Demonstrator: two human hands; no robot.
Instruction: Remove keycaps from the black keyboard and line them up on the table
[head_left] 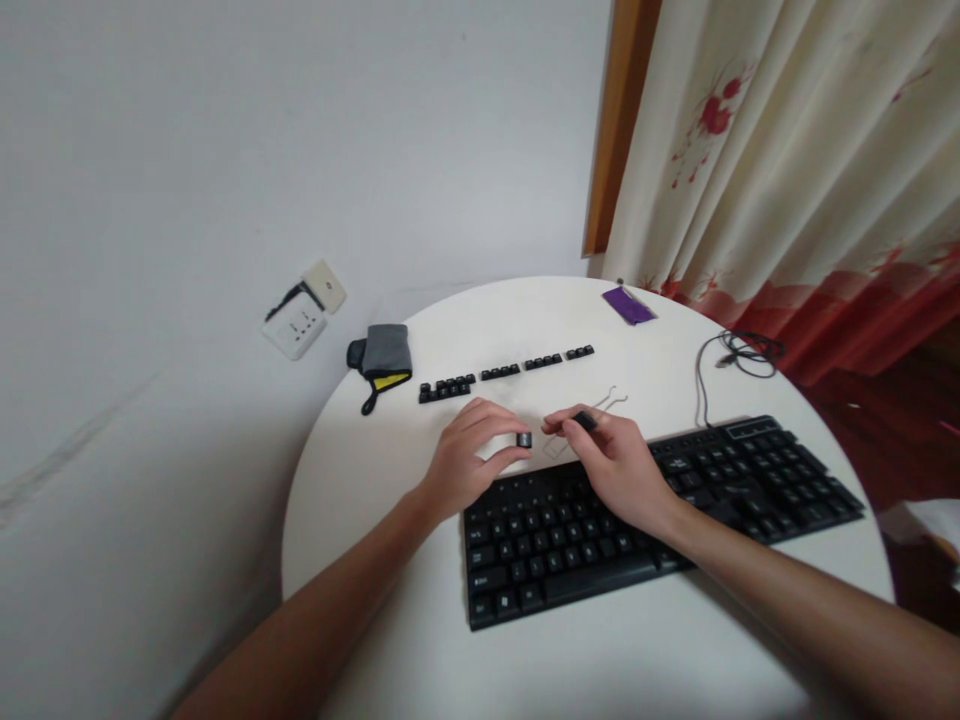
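My left hand [476,450] pinches a small black keycap [523,440] between thumb and fingertips, just above the keyboard's top left edge. Facing it, my right hand [611,455] is closed on a small black piece [584,421] that looks like another keycap. A thin wire keycap puller [613,397] shows behind my right hand, partly hidden by it. Below both hands lies a black keyboard [570,540], set at a slant. Its upper left rows look bare of caps, and my right hand and forearm cover part of its middle.
Short rows of loose keycaps [500,372] lie beyond my hands. A grey and yellow folded cloth pouch [388,352] sits at the round table's [360,500] left edge. A purple packet [628,306] lies at the back, a coiled cable [750,352] at right. A wall and curtain stand behind.
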